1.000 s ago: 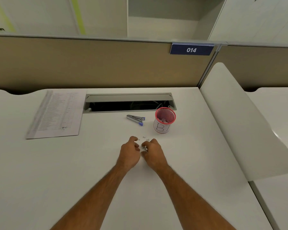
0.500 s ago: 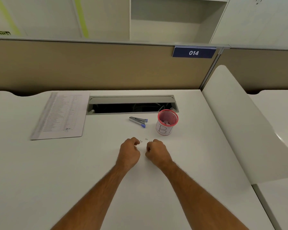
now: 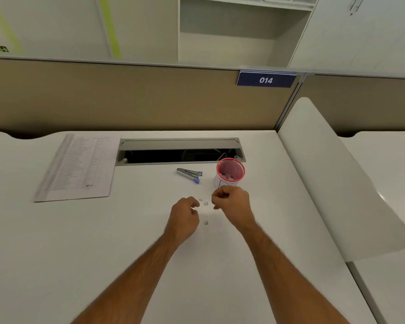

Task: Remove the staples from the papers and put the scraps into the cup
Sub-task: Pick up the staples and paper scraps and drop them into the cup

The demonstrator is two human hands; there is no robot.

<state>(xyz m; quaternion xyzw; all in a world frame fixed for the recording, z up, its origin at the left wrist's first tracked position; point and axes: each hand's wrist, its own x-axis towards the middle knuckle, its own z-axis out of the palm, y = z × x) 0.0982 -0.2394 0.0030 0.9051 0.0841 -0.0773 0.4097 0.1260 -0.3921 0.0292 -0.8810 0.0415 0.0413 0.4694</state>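
Note:
A white cup with a pink rim (image 3: pixel 241 170) stands on the desk with paper scraps inside. A little in front of it my right hand (image 3: pixel 232 203) is lifted, fingertips pinched together as if on small scraps, which I cannot see. My left hand (image 3: pixel 185 215) rests on the desk with its fingers curled, its fingertips beside a few tiny scraps (image 3: pixel 206 203) lying between the hands. Another scrap (image 3: pixel 206 222) lies nearer me. The staple remover (image 3: pixel 189 174), grey with blue tips, lies left of the cup. The stack of printed papers (image 3: pixel 77 167) is at the far left.
An open cable tray (image 3: pixel 180 152) runs along the back of the desk behind the cup. A white curved divider (image 3: pixel 337 183) borders the desk on the right. A tan partition with a "014" sign (image 3: pixel 265 80) stands behind.
My right hand has lifted off the desk and moved up and right toward the cup. The left hand stays by the scraps. A scrap now shows where the right hand was.

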